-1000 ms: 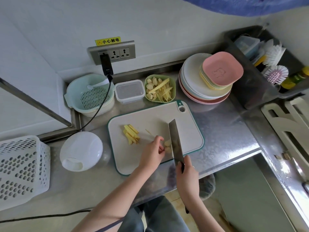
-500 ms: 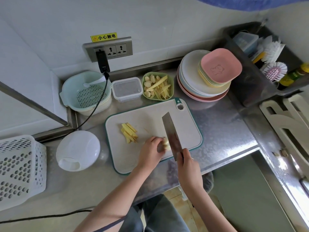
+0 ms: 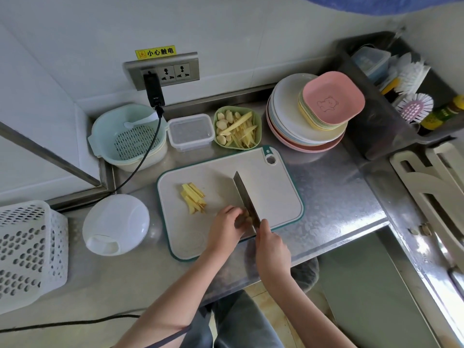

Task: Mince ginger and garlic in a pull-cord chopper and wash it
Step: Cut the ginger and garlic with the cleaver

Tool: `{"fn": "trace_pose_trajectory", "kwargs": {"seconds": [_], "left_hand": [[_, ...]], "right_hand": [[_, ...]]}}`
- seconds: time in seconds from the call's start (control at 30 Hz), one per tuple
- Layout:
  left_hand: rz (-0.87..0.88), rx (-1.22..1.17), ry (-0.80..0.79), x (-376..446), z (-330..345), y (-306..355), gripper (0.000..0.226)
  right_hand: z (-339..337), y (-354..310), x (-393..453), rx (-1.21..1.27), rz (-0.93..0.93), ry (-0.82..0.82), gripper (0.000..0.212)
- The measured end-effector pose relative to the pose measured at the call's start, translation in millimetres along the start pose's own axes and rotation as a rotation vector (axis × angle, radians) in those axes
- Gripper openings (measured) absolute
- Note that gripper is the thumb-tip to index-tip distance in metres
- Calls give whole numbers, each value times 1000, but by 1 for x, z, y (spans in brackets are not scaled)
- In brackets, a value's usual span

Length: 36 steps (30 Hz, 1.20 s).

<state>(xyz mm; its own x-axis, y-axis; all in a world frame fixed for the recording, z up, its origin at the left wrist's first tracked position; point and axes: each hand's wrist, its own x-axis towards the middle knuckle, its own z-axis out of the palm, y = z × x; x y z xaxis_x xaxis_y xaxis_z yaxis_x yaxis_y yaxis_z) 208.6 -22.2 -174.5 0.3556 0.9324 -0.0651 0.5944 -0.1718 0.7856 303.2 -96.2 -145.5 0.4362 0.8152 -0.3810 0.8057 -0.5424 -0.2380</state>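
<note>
On the pale cutting board [image 3: 276,192] my left hand [image 3: 227,228] pins small garlic pieces [image 3: 247,214] against the blade. My right hand [image 3: 272,249] grips the handle of a cleaver [image 3: 244,197], whose blade stands on the board beside my left fingertips. A pile of cut ginger strips [image 3: 193,198] lies on the board's left half. A green dish [image 3: 237,130] behind the board holds garlic cloves and ginger slices. The white pull-cord chopper [image 3: 115,223] sits left of the board.
A mint colander bowl [image 3: 128,136] and a lidded clear box [image 3: 189,131] stand at the back. Stacked plates [image 3: 308,114] sit at the back right. A white perforated basket [image 3: 27,252] is at the far left. A black cable [image 3: 140,162] runs from the wall socket.
The cleaver has come down from a raised tilt onto the garlic by my left fingertips. Both hands stay at the board's front edge.
</note>
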Motion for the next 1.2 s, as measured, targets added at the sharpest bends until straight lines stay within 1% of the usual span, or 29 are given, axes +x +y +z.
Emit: {"fn": "trace_pose_trajectory", "kwargs": {"seconds": [0.07,0.1,0.17,0.23,0.27,0.33,0.37,0.43,0.5,0.6,0.7,0.97,1.2], "left_hand": [[-5,-10,-2,0,0,0,16],[-7,-16,2,0,0,0,17],[-7,-40,12,1,0,-1,19],[-2,-53,18,2,-1,0,21],[-2,-51,19,3,-1,1,23],[-13,-35,21,3,-1,1,27],[-18,-31,20,2,-1,1,27],[-36,-31,17,1,-1,3,26],[-53,-24,28,2,-1,4,25],[-71,-22,37,4,0,5,24],[-73,-40,30,3,-1,3,25],[-57,-39,6,2,-2,2,17],[-63,-47,8,4,-1,1,14]], "right_hand": [[-3,1,4,33,-5,-12,17],[-6,4,9,102,-7,-17,15],[-18,9,18,285,-7,-39,19],[-31,12,24,339,-47,17,24],[-36,13,25,356,-54,74,24],[-44,15,25,393,-41,176,23],[-47,17,24,398,-27,198,22],[-50,23,23,392,-9,188,23],[-49,26,21,354,-12,140,23],[-39,24,15,268,-14,70,22],[-28,20,12,236,-9,28,21],[-22,18,13,194,-29,17,20],[-16,18,21,85,-79,20,23]]}}
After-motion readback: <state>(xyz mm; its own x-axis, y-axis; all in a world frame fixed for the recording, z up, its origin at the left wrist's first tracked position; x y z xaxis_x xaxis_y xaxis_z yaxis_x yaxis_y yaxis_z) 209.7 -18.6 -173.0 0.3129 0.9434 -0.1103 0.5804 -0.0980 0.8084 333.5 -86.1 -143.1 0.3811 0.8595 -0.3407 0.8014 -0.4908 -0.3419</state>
